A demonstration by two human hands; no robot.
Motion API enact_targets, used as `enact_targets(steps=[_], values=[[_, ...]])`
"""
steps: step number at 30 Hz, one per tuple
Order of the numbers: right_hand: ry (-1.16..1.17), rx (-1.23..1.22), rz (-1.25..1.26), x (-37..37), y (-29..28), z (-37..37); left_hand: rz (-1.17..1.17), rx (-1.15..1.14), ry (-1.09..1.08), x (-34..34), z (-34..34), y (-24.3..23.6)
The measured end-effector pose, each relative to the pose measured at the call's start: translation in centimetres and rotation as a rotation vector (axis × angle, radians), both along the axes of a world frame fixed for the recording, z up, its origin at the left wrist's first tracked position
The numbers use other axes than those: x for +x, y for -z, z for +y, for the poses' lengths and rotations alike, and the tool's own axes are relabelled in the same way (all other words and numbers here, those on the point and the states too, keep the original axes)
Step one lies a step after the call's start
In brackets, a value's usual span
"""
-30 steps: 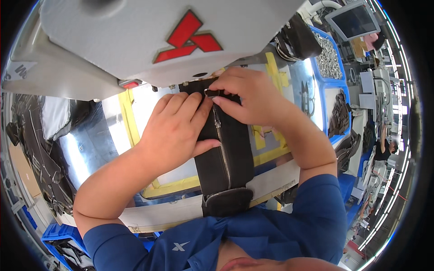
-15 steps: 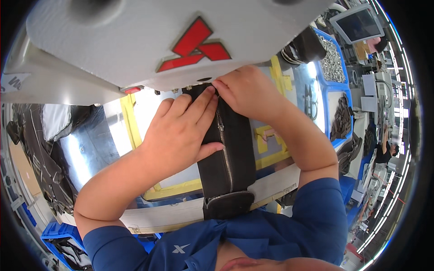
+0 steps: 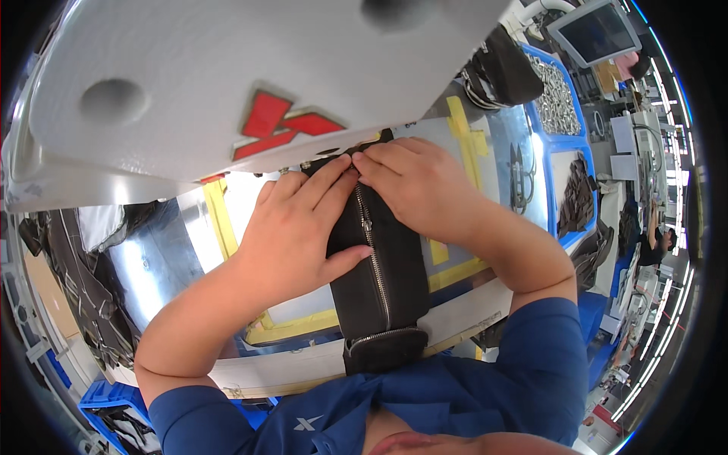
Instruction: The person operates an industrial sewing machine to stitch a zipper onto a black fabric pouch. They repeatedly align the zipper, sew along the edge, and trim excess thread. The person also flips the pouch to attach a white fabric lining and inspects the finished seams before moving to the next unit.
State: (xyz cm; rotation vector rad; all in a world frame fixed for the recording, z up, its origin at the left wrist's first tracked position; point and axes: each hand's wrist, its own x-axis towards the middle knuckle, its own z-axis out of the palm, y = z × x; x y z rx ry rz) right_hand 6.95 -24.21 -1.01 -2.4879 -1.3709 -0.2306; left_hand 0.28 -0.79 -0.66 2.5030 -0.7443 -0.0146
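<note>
A black zippered fabric piece [image 3: 402, 280] lies lengthwise beneath the grey machine head [image 3: 182, 91], with a small zippered pouch [image 3: 384, 353] at its near end. My left hand [image 3: 299, 227] rests on it, fingertips at the far end of the metal zipper [image 3: 377, 277], thumb apart on the lower zipper. My right hand [image 3: 409, 186] is closed at that far end, its thumb and fingers pressed on the piece beside my left fingertips. What exactly lies under those fingertips is hidden.
Yellow tape [image 3: 459, 136] marks the work surface. Dark garments [image 3: 83, 288] are piled at left. Blue trays at right hold metal parts [image 3: 553, 91] and dark pieces [image 3: 572, 193]. A monitor [image 3: 593, 34] is at top right, a co-worker [image 3: 654, 243] at far right, a blue crate [image 3: 98, 398] at lower left.
The dark pull tab visible between my right fingers a second ago is now hidden. My fingertips have drawn together at the zipper's far end. The view has shifted slightly around the machine.
</note>
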Motion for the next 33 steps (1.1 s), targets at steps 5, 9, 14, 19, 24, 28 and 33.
enact_targets(steps=[5,9,14,19,24,28,33], values=[[-0.015,0.046,-0.022,0.5,0.5,0.2,-0.024,0.022,0.002,0.1,0.0,0.1],[0.005,0.029,0.005,0.7,0.3,0.3,-0.027,-0.031,0.004,0.3,0.1,0.3],[0.022,-0.023,0.005,0.8,-0.1,0.4,-0.074,-0.072,-0.006,0.4,0.4,0.9],[0.033,-0.069,0.028,0.7,-0.5,0.7,0.008,-0.147,-0.015,0.7,0.7,0.6],[0.019,0.07,-0.065,0.9,0.9,1.7,0.042,-0.142,-0.064,0.9,1.0,-0.2],[0.013,-0.041,-0.082,1.0,0.9,4.0,0.066,-0.072,-0.152,0.8,2.3,-1.0],[0.071,-0.055,-0.003,0.4,0.4,4.4,0.031,-0.065,-0.161,0.7,2.3,-0.8]])
